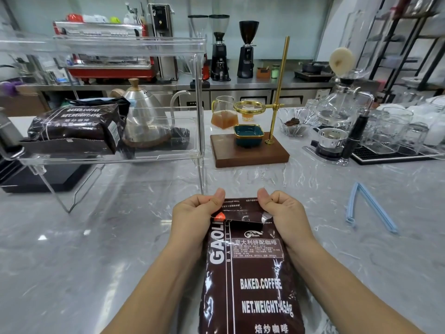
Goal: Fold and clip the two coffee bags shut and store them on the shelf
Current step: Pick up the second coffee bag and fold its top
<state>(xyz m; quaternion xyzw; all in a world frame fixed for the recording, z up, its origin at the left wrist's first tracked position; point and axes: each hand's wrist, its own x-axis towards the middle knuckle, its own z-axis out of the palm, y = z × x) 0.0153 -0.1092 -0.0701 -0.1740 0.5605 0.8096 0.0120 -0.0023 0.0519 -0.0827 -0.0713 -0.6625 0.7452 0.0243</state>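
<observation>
Coffee bag (250,273) lies flat on the near marble counter (96,237), its far top edge folded over. Left hand (192,218) pinches the fold's left corner, right hand (284,213) the right corner. Release either corner and I reckon the stiff foil springs open, since the blue clip (370,208) sits well apart, far right.

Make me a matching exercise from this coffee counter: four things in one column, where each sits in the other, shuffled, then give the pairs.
Things:
1. coffee bag
2. second coffee bag
3. blue clip
4. teal dish

Places:
A. on the wooden stand base
B. on the clear shelf
C. lying open on the counter, right side
D. held at its top by both hands

Pairs: 1-D, 2-B, 3-C, 4-A
</observation>
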